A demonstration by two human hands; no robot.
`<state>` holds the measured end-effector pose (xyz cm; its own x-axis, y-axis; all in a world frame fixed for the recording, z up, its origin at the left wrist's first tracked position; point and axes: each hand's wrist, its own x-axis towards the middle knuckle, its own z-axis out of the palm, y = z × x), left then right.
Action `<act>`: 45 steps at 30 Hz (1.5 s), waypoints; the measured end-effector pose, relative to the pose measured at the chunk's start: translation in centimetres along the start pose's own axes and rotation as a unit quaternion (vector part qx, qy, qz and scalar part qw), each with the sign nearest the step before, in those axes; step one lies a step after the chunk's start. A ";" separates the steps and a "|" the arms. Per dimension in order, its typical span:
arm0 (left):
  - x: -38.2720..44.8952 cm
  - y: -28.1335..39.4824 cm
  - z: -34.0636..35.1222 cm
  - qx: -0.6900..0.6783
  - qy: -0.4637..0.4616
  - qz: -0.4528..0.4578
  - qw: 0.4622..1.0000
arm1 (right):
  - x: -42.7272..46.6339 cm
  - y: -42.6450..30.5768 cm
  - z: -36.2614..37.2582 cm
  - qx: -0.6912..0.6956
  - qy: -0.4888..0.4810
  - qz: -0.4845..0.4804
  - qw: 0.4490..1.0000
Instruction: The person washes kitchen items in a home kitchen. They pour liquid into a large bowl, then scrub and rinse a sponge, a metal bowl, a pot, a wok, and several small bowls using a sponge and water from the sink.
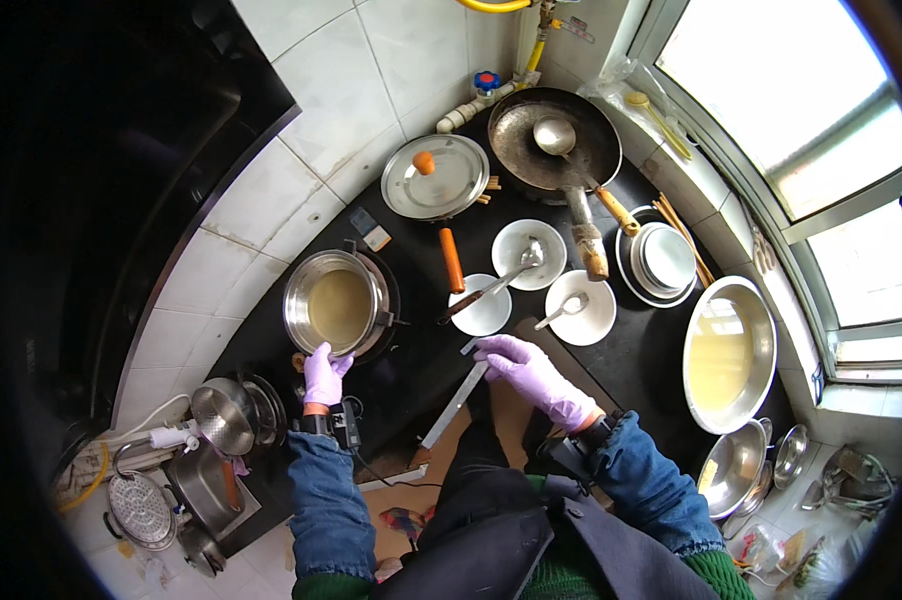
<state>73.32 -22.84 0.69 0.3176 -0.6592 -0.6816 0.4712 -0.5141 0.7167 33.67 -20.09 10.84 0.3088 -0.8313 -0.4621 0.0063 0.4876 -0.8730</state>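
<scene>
My left hand (327, 376), in a thin purple glove, grips the near rim of a steel pot (293, 300) with cloudy yellowish liquid in it. The pot is at a gas burner (391, 300) on the left of the black counter. My right hand (522, 369), gloved alike, is over the counter's front edge with its fingers bent and nothing plainly held. Beyond it are three white bowls: one (484, 319) with a dark-handled ladle (499, 283) lying across it into another (507, 240), and a third (604, 300) holding a spoon (573, 304).
A lidded pan (466, 184) and a wok (511, 135) with a ladle (554, 136) stand at the back. Stacked bowls (668, 256) and a large steel basin (767, 337) of yellowish liquid are on the right. A sink (207, 484) lies lower left. An open drawer edge (454, 409) is before me.
</scene>
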 end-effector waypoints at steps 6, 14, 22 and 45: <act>-1.7 -0.4 1.4 -0.037 0.037 0.049 0.997 | 2.4 1.3 -0.9 0.074 0.049 0.051 0.995; -4.3 7.3 3.1 0.228 0.030 0.140 0.963 | 3.8 1.3 -0.9 0.035 0.092 0.029 0.995; -5.5 12.9 3.6 0.333 -0.076 0.045 0.939 | 2.1 1.4 -1.0 0.065 0.084 0.028 0.994; -4.9 7.8 22.6 0.435 -0.210 0.107 0.869 | -13.4 6.5 -6.5 0.171 0.232 0.003 0.958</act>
<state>56.89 -36.04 12.94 -0.0926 -0.8394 -0.5356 -0.4209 -0.4545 0.7850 23.37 -7.55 10.36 -0.1447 -0.8185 -0.5560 0.3404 0.4864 -0.8047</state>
